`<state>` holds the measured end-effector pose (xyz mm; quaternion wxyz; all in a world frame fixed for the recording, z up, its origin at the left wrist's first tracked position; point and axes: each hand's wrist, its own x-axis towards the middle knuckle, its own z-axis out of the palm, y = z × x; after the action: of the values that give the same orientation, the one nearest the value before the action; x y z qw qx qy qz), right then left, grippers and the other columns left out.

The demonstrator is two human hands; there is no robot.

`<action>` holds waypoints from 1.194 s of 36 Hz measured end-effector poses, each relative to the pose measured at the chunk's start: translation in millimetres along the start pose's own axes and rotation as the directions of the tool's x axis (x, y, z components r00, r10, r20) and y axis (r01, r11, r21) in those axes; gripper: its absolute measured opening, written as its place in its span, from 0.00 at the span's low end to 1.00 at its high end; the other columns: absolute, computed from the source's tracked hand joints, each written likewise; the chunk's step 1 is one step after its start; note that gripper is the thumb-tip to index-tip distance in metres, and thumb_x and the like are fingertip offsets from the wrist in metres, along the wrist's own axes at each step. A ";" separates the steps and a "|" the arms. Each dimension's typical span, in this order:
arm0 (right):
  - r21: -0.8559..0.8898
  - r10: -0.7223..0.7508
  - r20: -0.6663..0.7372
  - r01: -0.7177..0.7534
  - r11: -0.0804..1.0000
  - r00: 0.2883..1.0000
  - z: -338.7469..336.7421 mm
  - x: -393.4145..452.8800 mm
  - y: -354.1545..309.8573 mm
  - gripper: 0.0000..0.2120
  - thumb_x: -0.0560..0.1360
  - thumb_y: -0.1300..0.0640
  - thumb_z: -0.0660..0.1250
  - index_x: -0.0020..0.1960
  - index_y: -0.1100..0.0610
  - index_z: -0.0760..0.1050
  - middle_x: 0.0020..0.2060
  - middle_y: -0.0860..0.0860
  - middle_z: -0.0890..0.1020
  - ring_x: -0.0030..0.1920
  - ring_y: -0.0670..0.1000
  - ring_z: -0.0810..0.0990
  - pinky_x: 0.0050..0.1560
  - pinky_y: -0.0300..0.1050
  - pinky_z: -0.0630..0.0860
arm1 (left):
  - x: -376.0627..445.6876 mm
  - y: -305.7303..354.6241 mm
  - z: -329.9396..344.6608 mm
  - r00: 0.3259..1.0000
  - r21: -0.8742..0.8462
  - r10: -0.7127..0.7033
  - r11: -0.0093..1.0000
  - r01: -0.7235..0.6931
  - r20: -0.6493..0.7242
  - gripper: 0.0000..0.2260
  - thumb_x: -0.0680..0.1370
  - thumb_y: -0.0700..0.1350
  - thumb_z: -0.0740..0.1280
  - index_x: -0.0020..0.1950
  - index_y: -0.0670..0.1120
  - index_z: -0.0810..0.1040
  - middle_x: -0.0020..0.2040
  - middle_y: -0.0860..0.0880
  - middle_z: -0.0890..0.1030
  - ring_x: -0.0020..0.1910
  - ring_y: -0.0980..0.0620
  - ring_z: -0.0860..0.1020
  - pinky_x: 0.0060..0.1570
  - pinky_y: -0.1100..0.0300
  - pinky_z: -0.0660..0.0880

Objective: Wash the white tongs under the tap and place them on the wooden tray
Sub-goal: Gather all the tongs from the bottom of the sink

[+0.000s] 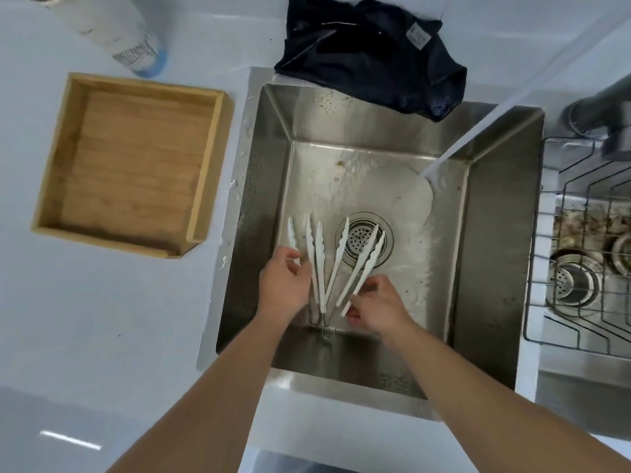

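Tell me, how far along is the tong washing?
Early. The water stream is running into the sink. Both the left hand and right hand handle the white tongs near the drain. The wooden tray holds nothing yet.

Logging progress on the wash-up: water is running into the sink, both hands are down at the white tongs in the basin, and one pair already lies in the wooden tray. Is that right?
Not quite. The head view shows the wooden tray holding no tongs. The white tongs are all in the sink, where the left hand and right hand reach them. The water is running, as you said.
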<state>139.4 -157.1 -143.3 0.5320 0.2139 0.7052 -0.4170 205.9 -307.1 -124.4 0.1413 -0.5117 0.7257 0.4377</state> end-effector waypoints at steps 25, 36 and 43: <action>0.019 -0.049 -0.031 0.049 0.999 0.998 10.5 28.6 -9.6 0.10 0.74 0.64 0.72 0.52 0.55 0.74 0.49 0.55 0.83 0.47 0.55 0.85 0.45 0.51 0.85 | 16.2 4.6 23.4 0.989 0.060 -0.099 0.994 0.093 0.106 0.23 0.73 0.40 0.75 0.66 0.48 0.71 0.53 0.51 0.81 0.46 0.53 0.80 0.37 0.67 0.72; 0.020 -0.067 0.071 0.065 0.998 0.995 -1.6 25.5 -14.2 0.13 0.73 0.63 0.75 0.56 0.55 0.79 0.47 0.53 0.87 0.46 0.54 0.87 0.44 0.49 0.84 | 11.7 6.6 22.2 0.987 -0.022 -0.076 0.997 0.080 0.139 0.24 0.72 0.44 0.76 0.65 0.48 0.72 0.54 0.52 0.82 0.49 0.54 0.80 0.45 0.62 0.77; 0.096 -0.140 0.102 0.130 0.987 0.985 -12.9 15.6 -25.4 0.14 0.73 0.65 0.75 0.57 0.58 0.80 0.47 0.54 0.87 0.47 0.53 0.87 0.51 0.51 0.84 | -0.1 21.8 23.4 0.996 -0.139 -0.035 0.989 0.045 0.079 0.24 0.72 0.40 0.74 0.66 0.48 0.69 0.46 0.59 0.77 0.46 0.56 0.79 0.52 0.57 0.77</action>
<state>107.8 -163.0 -147.5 0.5300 0.1660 0.6687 -0.4943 181.4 -286.7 -127.2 0.1411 -0.5179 0.6766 0.5040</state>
